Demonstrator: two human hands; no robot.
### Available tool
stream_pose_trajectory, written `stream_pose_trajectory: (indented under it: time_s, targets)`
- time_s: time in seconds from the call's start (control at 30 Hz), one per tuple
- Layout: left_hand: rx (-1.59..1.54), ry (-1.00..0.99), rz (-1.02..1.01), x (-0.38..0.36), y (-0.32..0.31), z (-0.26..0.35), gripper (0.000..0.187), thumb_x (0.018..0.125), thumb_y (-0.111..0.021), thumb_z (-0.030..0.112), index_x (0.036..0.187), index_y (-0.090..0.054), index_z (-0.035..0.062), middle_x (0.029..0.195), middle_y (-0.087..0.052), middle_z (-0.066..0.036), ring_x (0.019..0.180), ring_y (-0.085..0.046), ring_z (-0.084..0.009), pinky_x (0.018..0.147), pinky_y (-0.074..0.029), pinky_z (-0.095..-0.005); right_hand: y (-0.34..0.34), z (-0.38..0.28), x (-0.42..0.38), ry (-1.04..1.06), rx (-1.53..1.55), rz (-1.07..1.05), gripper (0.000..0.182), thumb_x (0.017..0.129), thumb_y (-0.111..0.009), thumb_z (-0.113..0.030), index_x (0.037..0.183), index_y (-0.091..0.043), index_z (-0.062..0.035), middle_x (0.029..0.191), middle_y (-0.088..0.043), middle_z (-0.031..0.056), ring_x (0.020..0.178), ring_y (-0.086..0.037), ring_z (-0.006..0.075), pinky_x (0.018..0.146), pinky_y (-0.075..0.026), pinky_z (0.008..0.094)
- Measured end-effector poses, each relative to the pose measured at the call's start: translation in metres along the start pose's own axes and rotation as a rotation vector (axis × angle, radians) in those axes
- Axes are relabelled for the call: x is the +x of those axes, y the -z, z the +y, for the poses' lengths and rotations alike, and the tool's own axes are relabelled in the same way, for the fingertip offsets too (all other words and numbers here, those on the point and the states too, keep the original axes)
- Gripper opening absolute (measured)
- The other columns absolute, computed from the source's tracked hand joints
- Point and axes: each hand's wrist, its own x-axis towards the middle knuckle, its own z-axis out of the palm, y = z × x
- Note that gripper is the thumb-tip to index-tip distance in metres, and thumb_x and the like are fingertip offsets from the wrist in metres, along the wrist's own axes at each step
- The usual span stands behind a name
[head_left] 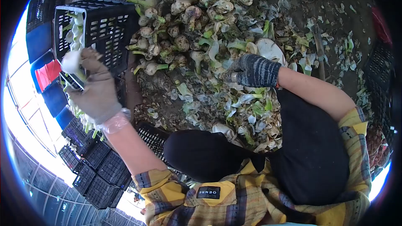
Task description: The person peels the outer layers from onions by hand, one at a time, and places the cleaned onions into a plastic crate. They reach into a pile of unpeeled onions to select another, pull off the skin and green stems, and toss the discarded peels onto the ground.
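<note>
My left hand point(94, 90), in a beige glove with clear plastic at the wrist, is closed on a white garlic bulb point(72, 62) with a short green stem. It holds the bulb up beside a black slatted crate point(109, 37), in whose opening white bulbs with green stems show. My right hand point(253, 71), in a dark striped knit glove, is over the husk-strewn ground with its fingers curled in. Whatever may be inside those fingers is hidden. A smooth white rounded thing point(271, 51) lies just beyond its knuckles.
A heap of unpeeled garlic bulbs point(180, 25) with cut stems lies ahead of me. Peeled husks point(251, 111) cover the ground between my black-clad legs point(314, 150). Black crates point(100, 171) are stacked at lower left, and a red object point(47, 74) is near the left crate.
</note>
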Motion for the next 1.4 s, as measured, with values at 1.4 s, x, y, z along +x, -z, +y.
stream_pose_trajectory:
  time_s: [1.4]
  targets:
    - [1.636, 0.046, -0.108, -0.058, 0.035, -0.182, 0.051, 0.08, -0.061, 0.038, 0.116, -0.052, 0.0028, 0.107, -0.056, -0.015, 0.095, -0.057, -0.0212, 0.083, -0.045, -0.0321, 0.014, -0.008, 0.019, -0.092, -0.089, 0.229, 0.031, 0.072, -0.066, -0.028, 0.091, -0.062, -0.0037, 0.079, -0.063, 0.0144, 0.072, -0.06, 0.0266, 0.064, -0.048, 0.0368]
